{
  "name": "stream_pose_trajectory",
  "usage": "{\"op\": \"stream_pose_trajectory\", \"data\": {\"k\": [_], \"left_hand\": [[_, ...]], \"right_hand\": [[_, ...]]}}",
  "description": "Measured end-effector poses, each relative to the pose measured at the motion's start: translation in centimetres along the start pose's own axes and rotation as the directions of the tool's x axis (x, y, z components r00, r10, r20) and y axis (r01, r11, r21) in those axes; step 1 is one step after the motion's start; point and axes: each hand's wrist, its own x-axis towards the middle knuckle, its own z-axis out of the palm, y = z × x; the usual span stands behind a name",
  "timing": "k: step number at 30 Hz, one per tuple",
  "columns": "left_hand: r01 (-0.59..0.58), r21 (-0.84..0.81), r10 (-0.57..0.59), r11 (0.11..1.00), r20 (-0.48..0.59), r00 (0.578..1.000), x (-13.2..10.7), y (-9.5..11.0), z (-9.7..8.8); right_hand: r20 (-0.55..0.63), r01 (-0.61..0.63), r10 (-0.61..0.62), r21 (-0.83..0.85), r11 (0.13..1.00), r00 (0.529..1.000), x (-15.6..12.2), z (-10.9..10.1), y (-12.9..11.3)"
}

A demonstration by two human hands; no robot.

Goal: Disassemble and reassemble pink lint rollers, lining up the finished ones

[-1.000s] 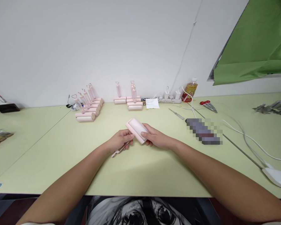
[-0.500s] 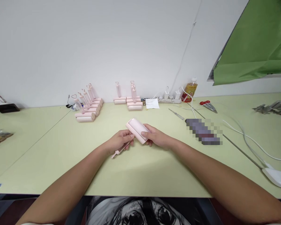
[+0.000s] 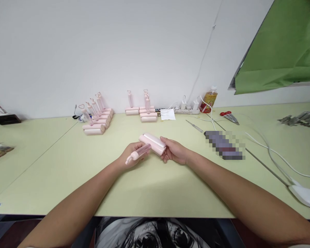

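Observation:
My right hand (image 3: 175,151) grips a pink roller head (image 3: 153,143) just above the pale green table (image 3: 67,172). The roller's white slot faces up. My left hand (image 3: 132,156) holds a pink handle (image 3: 139,152) that lies across its palm, one end pointing at the roller head and touching it. Both hands meet at the middle of the table, in front of me.
Finished pink rollers stand in a row (image 3: 96,117) and in a small group (image 3: 144,109) near the wall. A power strip (image 3: 187,108), a bottle (image 3: 209,99), red-handled scissors (image 3: 229,116), a white cable (image 3: 279,155) and a white device (image 3: 306,195) lie to the right.
My left hand turned palm up and lifted the handle from under the hand to lie across it, against the roller head. The right hand rolled the head so its slot faces up.

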Motion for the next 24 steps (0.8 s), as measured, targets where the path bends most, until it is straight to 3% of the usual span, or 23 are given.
{"op": "stream_pose_trajectory", "data": {"k": [4, 9, 16, 24], "left_hand": [[-0.024, 0.106, 0.038, 0.994, -0.127, 0.991, 0.25, -0.47, 0.03], [-0.091, 0.092, 0.112, 0.992, -0.263, 0.958, 0.74, -0.76, 0.18], [-0.135, 0.19, 0.185, 0.972, -0.279, 0.942, 0.67, -0.61, 0.17], [-0.048, 0.247, 0.148, 0.968, -0.403, 0.903, 0.64, -0.74, -0.16]], "right_hand": [[0.007, -0.003, 0.003, -0.018, 1.0, 1.0, -0.08, 0.02, -0.04], [0.029, -0.009, 0.01, -0.04, 0.999, 1.0, 0.04, -0.16, 0.13], [0.043, 0.008, -0.004, -0.08, 0.997, 0.999, 0.37, -0.35, 0.58], [0.017, 0.001, 0.001, -0.077, 0.997, 1.0, 0.5, -0.27, 0.55]]}}
